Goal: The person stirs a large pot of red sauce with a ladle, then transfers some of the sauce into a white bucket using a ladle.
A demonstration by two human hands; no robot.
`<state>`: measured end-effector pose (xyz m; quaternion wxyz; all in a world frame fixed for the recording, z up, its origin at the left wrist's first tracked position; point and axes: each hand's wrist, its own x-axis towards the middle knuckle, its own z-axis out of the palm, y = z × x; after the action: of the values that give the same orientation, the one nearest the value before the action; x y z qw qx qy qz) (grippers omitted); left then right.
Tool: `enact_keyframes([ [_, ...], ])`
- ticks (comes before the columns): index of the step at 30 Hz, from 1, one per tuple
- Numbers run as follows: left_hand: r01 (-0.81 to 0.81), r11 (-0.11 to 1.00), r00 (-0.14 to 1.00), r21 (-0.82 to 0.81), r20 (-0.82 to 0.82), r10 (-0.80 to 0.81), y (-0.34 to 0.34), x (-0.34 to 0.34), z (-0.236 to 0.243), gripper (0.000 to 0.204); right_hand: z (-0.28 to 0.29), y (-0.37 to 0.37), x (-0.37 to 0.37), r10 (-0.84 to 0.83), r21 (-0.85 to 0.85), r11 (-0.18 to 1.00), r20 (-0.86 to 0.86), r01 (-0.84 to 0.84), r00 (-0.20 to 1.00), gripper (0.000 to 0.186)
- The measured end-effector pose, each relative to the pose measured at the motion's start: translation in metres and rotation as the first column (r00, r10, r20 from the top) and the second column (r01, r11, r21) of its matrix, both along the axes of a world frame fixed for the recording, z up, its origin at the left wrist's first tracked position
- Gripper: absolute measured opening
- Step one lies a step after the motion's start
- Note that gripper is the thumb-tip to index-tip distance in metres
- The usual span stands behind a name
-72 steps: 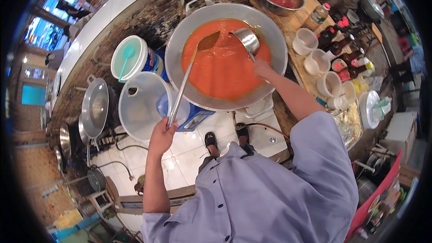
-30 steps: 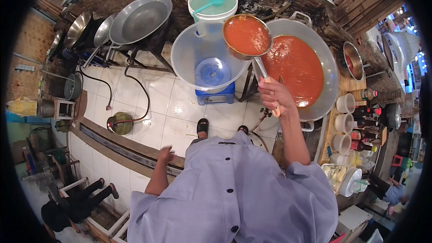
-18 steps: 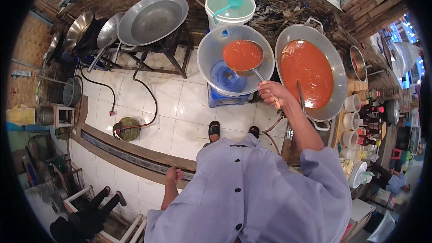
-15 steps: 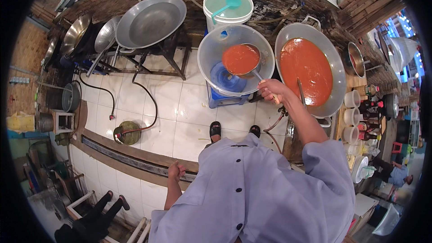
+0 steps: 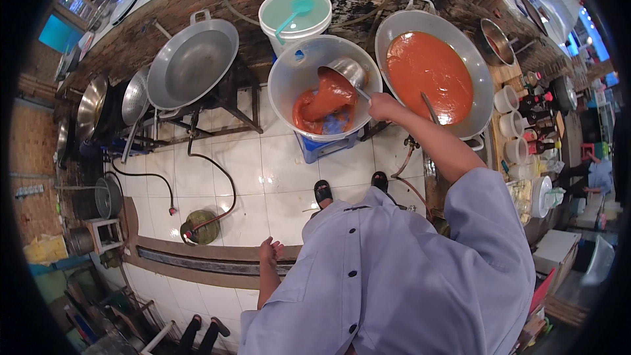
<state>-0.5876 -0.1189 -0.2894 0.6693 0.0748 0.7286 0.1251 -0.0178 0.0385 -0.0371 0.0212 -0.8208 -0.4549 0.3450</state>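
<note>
My right hand (image 5: 386,108) is closed round the handle of a large metal ladle (image 5: 350,71). The ladle is tipped over a translucent plastic tub (image 5: 281,100), and orange-red sauce (image 5: 327,102) pours from its bowl onto the tub's bottom. That tub stands on a blue stool (image 5: 322,148). To its right, a wide metal wok (image 5: 478,92) holds more of the same sauce, with a second utensil's handle (image 5: 430,108) sticking out of it. My left hand (image 5: 271,250) hangs low at my side, holding nothing, its fingers loosely apart.
A white bucket (image 5: 266,23) with a turquoise dipper (image 5: 301,6) stands behind the tub. Another wok (image 5: 197,59) sits on a burner stand at left. Hoses run across the tiled floor to a green gas cylinder (image 5: 201,227). Bottles (image 5: 536,100) line the right; another person's legs (image 5: 200,336) show lower left.
The ladle, level and full of sauce half a second ago, has turned over and its sauce now falls into the tub. My left hand's fingers have loosened. The whole view has shifted slightly.
</note>
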Motion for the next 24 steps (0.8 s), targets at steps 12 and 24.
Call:
enact_keyframes([
  [12, 0.139, 0.990, 0.989, -0.003, 0.053, -0.139, 0.044, 0.035, 0.015, 0.043, 0.033, -0.047, -0.014, 0.145, 0.112, 0.973, 0.394, -0.204, 0.907, 0.028],
  [24, 0.275, 0.958, 0.961, 0.078, 0.004, -0.276, 0.074, 0.074, 0.010, 0.039, -0.037, -0.060, -0.001, -0.045, 0.397, 0.904, -0.285, 0.161, 0.957, 0.022],
])
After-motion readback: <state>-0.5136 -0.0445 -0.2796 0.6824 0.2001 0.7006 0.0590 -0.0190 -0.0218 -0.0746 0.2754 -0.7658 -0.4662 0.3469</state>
